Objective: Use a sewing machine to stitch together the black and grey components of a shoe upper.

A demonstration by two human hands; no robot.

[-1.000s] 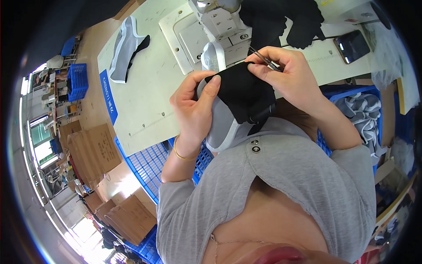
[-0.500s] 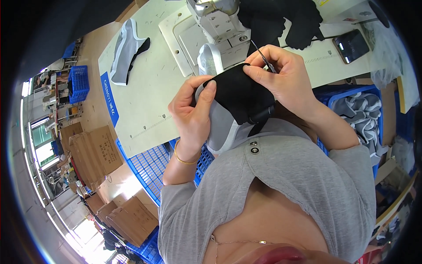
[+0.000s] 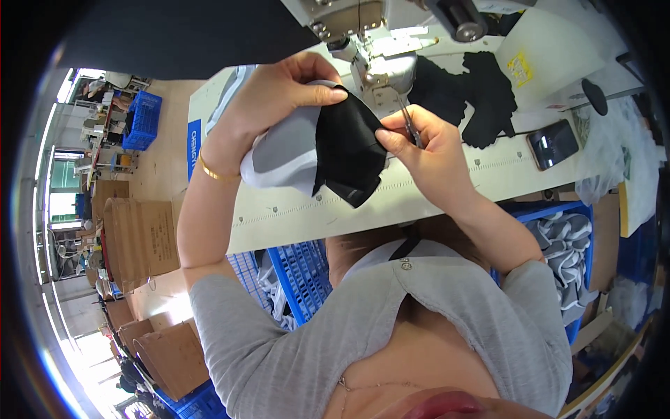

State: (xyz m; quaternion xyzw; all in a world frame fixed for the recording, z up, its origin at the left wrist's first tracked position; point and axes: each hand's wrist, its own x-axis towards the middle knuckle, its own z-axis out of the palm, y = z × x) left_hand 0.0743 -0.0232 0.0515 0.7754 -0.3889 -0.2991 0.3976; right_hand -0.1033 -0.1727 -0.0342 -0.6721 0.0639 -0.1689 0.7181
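Note:
Between my two hands, above the table's near side, hangs a cut-fabric garment piece (image 3: 347, 143) with a black panel, a grey panel and white edging. My left hand (image 3: 279, 91) pinches its upper edge where black meets grey, thumb on top. The black panel's right corner is pinched by my right hand (image 3: 433, 150), which also keeps thin pointed tweezers (image 3: 408, 120) between its fingers, tips up. Just beyond the piece stands the sewing machine (image 3: 363, 24), its needle area near my hands. Another grey-and-white piece (image 3: 232, 98) lies partly hidden behind my left forearm.
Black fabric pieces (image 3: 481, 101) lie right of the machine. A phone (image 3: 553, 144) rests on the table (image 3: 279, 227) near clear plastic bags (image 3: 611, 153). Blue baskets (image 3: 301, 279) stand below on the left; another blue basket (image 3: 586, 241) at the right holds grey-and-white pieces. Cardboard boxes (image 3: 143, 241) stand farther left.
My left hand has moved up and away from my body, turning the garment piece and bringing it toward the machine. My right hand has shifted slightly lower in the picture. The view has tilted.

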